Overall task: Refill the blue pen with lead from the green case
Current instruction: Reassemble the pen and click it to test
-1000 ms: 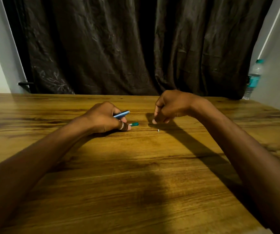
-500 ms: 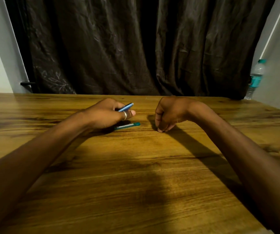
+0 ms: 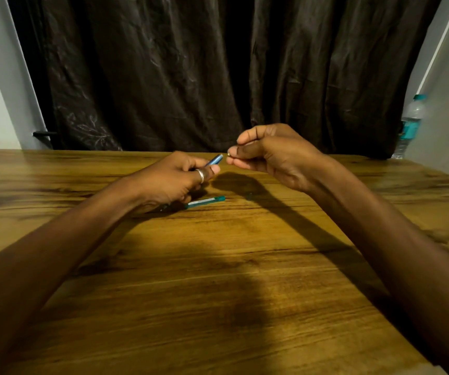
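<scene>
Wood-grained worktop (image 3: pixel 218 293) ran wide and bare toward the viewer, its far edge meeting a dark curtain (image 3: pixel 190 77). The left hand (image 3: pixel 171 180), raised off the surface and wearing a ring (image 3: pixel 201 175), had its grip clenched round the blue pen (image 3: pixel 214 159), whose end pointed up and right. Below it the green case (image 3: pixel 205 202) lay flat on the wood, just right of the hand's shadow and touching neither hand. The right hand (image 3: pixel 274 155) hovered close beside the pen's end, fingertips pinched on a tiny pale piece (image 3: pixel 229 154). A bottle (image 3: pixel 410 123) stood at the far right edge.
</scene>
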